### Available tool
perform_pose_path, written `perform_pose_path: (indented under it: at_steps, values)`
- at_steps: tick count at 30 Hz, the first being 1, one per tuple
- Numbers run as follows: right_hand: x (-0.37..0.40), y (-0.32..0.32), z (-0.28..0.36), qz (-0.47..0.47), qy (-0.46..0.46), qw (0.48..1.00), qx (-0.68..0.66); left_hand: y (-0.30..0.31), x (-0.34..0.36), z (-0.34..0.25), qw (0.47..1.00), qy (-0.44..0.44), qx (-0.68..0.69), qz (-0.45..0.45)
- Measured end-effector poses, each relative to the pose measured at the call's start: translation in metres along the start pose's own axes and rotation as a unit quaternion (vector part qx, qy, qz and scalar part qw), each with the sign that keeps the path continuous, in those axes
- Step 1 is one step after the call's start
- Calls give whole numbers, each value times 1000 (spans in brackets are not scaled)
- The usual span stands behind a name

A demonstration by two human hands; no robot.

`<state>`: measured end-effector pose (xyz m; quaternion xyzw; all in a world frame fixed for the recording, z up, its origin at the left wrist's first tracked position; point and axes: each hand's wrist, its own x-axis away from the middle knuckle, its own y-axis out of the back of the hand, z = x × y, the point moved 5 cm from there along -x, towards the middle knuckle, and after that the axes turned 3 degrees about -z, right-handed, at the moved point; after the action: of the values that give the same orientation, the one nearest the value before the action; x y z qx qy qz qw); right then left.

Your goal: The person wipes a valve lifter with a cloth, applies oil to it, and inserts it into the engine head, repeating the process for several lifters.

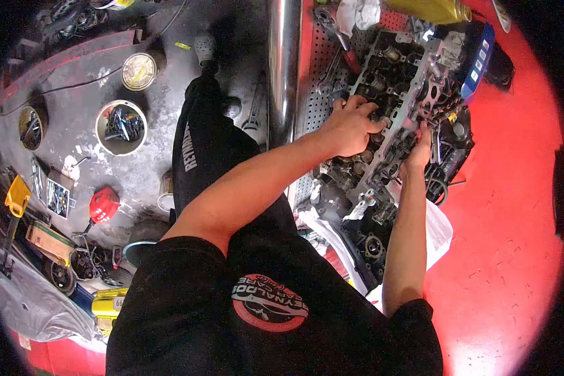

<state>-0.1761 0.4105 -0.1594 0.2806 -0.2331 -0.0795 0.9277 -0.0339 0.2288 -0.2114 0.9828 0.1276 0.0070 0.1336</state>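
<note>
A metal engine cylinder head (391, 106), dark and oily inside with a lighter metal rim, lies at a slant in front of me. My left hand (352, 128) is palm down over its inner side. Its fingers are bent and spread apart, touching the dark parts there, with the thumb pointing toward the rim. Whether anything small sits under the fingertips is hidden. On the outer side, my right hand (418, 150) grips the cylinder head's edge, thumb up, most fingers out of sight beneath. Dark hoses and engine parts (448, 153) lie beside that hand.
A perforated metal panel (304, 135) with wrenches (339, 50) borders the head. A yellow bottle (429, 9) and a blue box (478, 61) lie beyond. A shiny post (284, 69) rises nearby. Buckets of small parts (120, 149) stand on the left floor, near a red funnel-like object (104, 205).
</note>
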Motion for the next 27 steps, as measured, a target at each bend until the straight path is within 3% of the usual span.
perform_pose_path:
  at_steps: [2, 5, 7, 10, 13, 15, 21, 24, 27]
  values:
    - [-6, 4, -6, 1, 6, 1000, 3, -4, -3, 6, 998, 18, 35, 47]
    - [-2, 0, -2, 7, -15, 1000, -6, -12, -3, 12, 997, -5, 74, 34]
    - [17, -10, 10, 20, -29, 999, -2, -7, -2, 6, 996, 18, 53, 63]
    - [-19, 8, -16, 71, -88, 994, -8, -1, -9, 0, 991, 48, 3, 129]
    - [-11, 0, -3, 62, 22, 998, 1, 7, -17, -3, 979, 53, -21, 194]
    - [-9, 1, -3, 58, 0, 998, 8, 11, -18, -6, 969, 60, -20, 239]
    - [-19, 9, -6, 29, 44, 997, 65, 5, -9, 1, 984, 46, 58, 163]
    - [-11, 10, -3, 35, -13, 999, 38, -1, -9, 4, 986, 27, 69, 146]
    - [-4, 4, 3, 50, -10, 998, 22, -1, -7, 7, 990, 21, 72, 119]
